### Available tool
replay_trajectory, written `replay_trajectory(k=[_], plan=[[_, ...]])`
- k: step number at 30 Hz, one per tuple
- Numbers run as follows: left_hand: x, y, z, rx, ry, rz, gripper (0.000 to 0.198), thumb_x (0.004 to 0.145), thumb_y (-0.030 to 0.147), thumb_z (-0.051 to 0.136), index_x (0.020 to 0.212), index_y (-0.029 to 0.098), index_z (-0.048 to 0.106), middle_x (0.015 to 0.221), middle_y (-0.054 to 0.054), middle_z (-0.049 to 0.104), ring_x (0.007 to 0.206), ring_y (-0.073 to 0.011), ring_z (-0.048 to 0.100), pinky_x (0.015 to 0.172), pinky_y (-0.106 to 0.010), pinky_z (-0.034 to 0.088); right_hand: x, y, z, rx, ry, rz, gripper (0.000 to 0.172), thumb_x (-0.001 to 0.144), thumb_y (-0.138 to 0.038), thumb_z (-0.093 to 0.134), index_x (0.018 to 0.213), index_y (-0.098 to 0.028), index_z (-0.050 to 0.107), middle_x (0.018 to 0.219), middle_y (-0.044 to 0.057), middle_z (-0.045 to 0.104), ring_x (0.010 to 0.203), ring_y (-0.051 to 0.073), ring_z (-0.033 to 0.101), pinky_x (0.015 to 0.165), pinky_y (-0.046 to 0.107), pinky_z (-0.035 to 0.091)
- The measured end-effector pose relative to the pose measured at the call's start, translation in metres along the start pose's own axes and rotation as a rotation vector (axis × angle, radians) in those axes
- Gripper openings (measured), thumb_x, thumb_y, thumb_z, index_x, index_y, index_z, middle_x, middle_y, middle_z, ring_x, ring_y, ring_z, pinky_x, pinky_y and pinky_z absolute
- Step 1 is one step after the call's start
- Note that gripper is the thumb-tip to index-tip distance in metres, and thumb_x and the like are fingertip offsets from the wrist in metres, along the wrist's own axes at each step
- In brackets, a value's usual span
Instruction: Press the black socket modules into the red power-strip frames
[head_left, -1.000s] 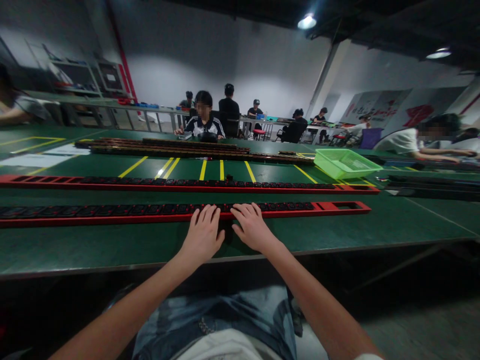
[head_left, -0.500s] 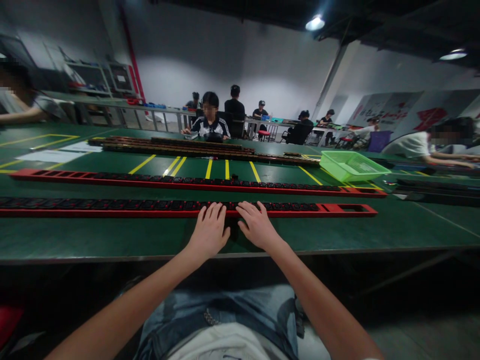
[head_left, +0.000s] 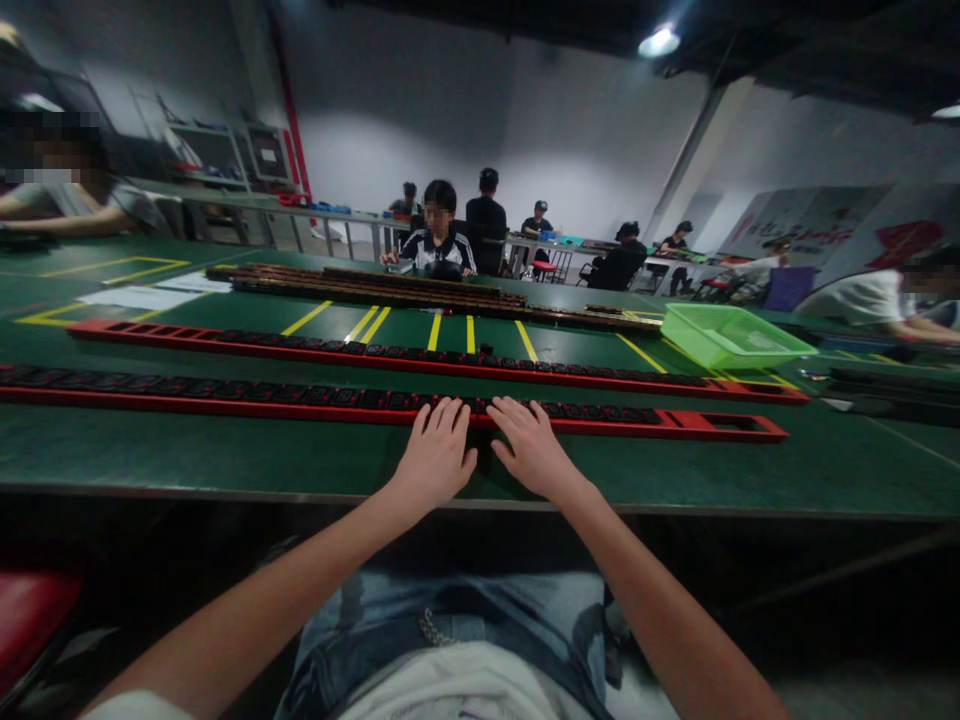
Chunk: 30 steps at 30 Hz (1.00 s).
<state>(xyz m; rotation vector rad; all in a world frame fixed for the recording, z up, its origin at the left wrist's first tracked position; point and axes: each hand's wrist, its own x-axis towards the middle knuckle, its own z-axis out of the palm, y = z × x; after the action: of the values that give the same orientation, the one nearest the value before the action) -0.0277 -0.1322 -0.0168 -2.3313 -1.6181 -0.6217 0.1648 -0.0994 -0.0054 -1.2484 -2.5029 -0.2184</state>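
Note:
A long red strip (head_left: 225,398) filled with black sockets lies across the green table (head_left: 225,455) near its front edge. My left hand (head_left: 435,460) and my right hand (head_left: 532,450) rest side by side on the strip's middle, fingers spread flat over the sockets and gripping nothing. A small dark piece shows between the two hands, too hidden to identify. The strip's right end (head_left: 720,427) has empty open slots.
A second red strip (head_left: 420,357) lies parallel behind the first. Dark strips (head_left: 390,288) are stacked further back. A green mesh basket (head_left: 731,338) sits at the right. Several people sit at tables beyond and at both sides. A red stool (head_left: 30,615) is at lower left.
The view has swung left, so the strips and basket sit further right in the picture. My hands remain on the same spot of the near strip.

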Motion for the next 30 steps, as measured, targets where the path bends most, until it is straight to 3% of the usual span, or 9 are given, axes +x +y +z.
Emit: replay_trajectory(k=[22, 30], plan=[[-0.0023, -0.0051, 0.0009, -0.044, -0.01, 0.099, 0.042, 0.094, 0.028, 0.051, 0.134, 0.017, 0.058, 0.149, -0.012, 0.051, 0.142, -0.0297, 0.042, 0.12, -0.052, 0.032, -0.0035, -0.0019, -0.0045, 0.053, -0.008, 0.0, 0.05, 0.096, -0.023, 0.05, 0.146, -0.018, 0.049, 0.157, 0.011, 0.043, 0.148, 0.028, 0.034, 0.121, 0.058, 0.022], [-0.0032, -0.0009, -0.0017, 0.05, 0.03, -0.028, 0.052, 0.093, 0.034, 0.054, 0.142, 0.019, 0.052, 0.152, -0.012, 0.048, 0.143, -0.0353, 0.038, 0.118, -0.056, 0.032, -0.0029, -0.0029, -0.0069, 0.05, -0.009, -0.003, 0.05, 0.096, -0.024, 0.051, 0.146, -0.018, 0.049, 0.157, 0.011, 0.043, 0.147, 0.028, 0.035, 0.12, 0.058, 0.024]])
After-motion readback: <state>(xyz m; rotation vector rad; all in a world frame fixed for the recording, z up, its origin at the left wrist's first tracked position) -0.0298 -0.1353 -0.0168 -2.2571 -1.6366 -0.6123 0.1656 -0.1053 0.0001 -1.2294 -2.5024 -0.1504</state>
